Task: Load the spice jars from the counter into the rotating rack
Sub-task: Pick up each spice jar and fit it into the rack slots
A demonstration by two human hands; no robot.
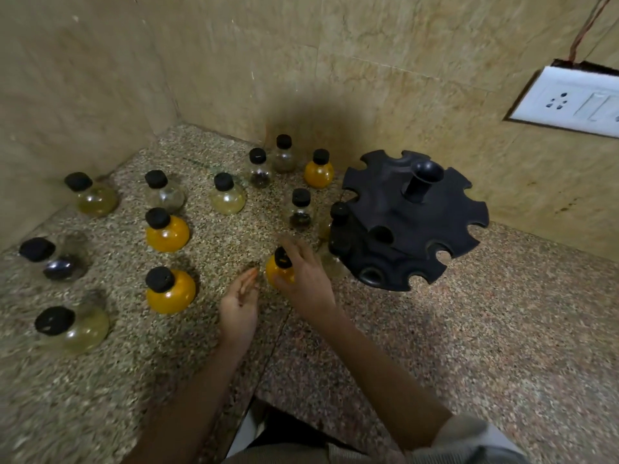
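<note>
Right hand (306, 279) grips an orange-filled jar (277, 271) beside the black rack (435, 222) — left hand (239, 306) relaxed open, holding nothing.

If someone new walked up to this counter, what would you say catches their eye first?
Probably the black rotating rack, standing on the right of the speckled counter with notches round its rim. Then the round black-capped spice jars scattered to its left, the orange-filled ones brightest. In the centre the right hand grips one orange jar just left of the rack, the left hand open beside it.
</note>
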